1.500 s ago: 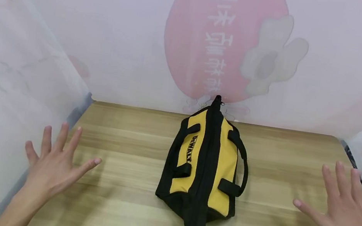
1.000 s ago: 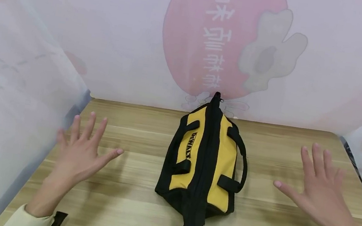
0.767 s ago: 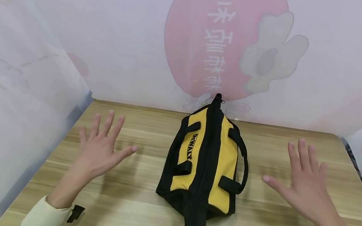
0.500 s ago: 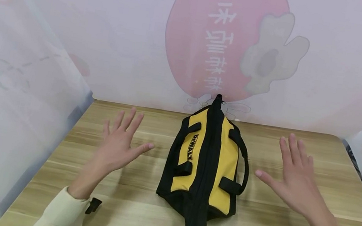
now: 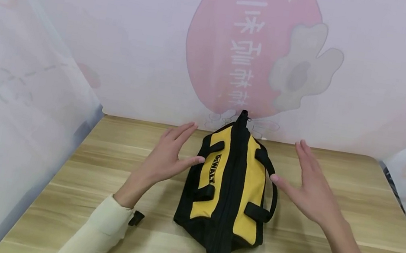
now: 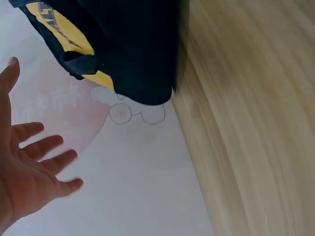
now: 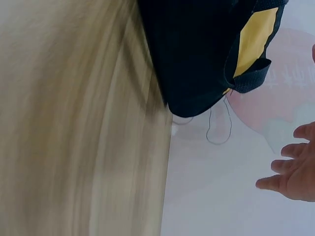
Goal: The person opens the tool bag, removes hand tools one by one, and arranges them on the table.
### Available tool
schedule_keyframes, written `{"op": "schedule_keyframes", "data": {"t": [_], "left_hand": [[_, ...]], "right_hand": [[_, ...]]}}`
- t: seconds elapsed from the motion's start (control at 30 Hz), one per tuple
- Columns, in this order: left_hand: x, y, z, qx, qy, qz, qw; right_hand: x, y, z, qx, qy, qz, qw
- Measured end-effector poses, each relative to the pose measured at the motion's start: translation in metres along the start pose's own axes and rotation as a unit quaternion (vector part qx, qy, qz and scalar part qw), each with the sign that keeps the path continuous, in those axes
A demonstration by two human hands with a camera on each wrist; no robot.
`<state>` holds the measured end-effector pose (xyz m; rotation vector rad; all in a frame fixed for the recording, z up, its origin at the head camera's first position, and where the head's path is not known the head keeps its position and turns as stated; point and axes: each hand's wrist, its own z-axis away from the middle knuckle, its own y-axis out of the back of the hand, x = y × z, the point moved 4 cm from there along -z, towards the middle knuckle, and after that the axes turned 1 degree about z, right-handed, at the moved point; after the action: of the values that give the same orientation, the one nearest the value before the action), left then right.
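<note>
A yellow and black DeWalt tool bag [image 5: 231, 183] stands in the middle of the table, its black zipper strip running along the top and hanging over the near end. My left hand [image 5: 165, 156], fingers extended, is at the bag's left side; in the head view its thumb tip overlaps the bag's edge. My right hand [image 5: 312, 188] is on the other side with straight fingers, its thumb tip by the right carrying handle [image 5: 274, 189]. Both wrist views show a gap between the palms and the bag, and neither hand holds anything. Whether a thumb touches the bag I cannot tell.
The wood-grain table [image 5: 110, 165] ends at a pale printed curtain [image 5: 140, 47] behind the bag. More of this sheeting [image 5: 4, 114] hangs along the left side and at the right. Black straps [image 5: 136, 218] show at both wrists.
Both hands have come inward from the table's sides to either side of the bag, their fingers drawing closer together. The bag has stayed in place.
</note>
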<state>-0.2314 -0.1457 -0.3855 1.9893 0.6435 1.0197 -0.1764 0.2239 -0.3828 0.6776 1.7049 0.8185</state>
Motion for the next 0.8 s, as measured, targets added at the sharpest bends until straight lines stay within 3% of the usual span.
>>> {"op": "schedule_keyframes", "data": {"t": [0.37,0.8], "left_hand": [[0.009,-0.034,-0.038,0.003,-0.059,0.067,0.9960],[0.012,-0.054,-0.076,0.002,-0.054,0.151,0.9871]], "right_hand": [[-0.012,-0.009,-0.028,0.011,0.019,-0.022,1.000],[-0.003,-0.023,-0.075,-0.003,0.019,-0.138,0.990]]}}
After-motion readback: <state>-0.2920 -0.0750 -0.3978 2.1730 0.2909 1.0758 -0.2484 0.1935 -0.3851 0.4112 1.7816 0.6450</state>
